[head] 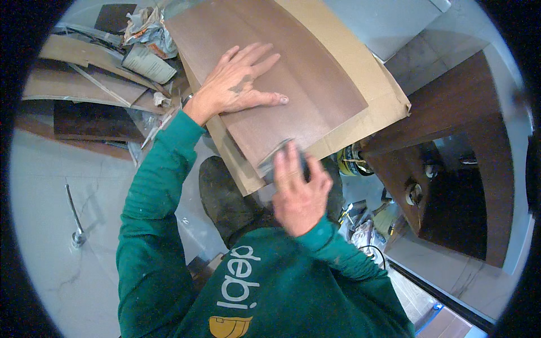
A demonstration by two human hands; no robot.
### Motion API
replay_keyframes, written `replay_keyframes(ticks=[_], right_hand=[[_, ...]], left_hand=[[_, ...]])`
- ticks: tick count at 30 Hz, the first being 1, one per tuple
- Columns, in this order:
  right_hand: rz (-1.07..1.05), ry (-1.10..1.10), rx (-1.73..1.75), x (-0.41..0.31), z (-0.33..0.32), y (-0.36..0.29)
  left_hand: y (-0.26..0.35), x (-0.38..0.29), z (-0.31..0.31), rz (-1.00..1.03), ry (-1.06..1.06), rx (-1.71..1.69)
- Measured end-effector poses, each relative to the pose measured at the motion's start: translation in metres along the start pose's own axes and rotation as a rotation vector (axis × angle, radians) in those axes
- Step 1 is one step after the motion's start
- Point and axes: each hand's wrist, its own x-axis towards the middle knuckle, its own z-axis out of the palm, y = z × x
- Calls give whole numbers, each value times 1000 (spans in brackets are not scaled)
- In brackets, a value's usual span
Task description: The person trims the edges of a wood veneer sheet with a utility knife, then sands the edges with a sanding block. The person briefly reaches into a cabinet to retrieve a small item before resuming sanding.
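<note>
A flat brown wood-look panel [270, 84] lies on a sheet of cardboard [382, 99] in front of my body. My left hand [241, 84] rests palm down on the panel, with its fingers spread and nothing held. At the panel's near end, my right hand [298, 186] grips a flat dark block [279, 156], perhaps a sanding block. Motion blur hides the block's details, and my fingers cover much of it. Its front edge lies at or just over the panel's near edge.
On the left are stacked panel offcuts [84, 80], a printed container [148, 64] and a crumpled plastic bag [150, 31]. A can [353, 160] stands beyond my right knee, near scattered tools [355, 213]. A dark wood cabinet [444, 105] stands right; a metal fitting [77, 236] is at far left.
</note>
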Motion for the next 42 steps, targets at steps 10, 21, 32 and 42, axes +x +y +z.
replay_keyframes(ticks=[10,21,32,42], right_hand=[[48,-7,-74,0,-1,-6],[246,-30,-228,7,-7,4],[69,-2,-115,-1,-6,-17],[-2,-88,185,-66,-33,22]], left_hand=[[2,1,2,-8,5,2],[2,1,7,3,16,23],[2,1,5,-19,-2,20],[2,1,-6,32,-9,29]])
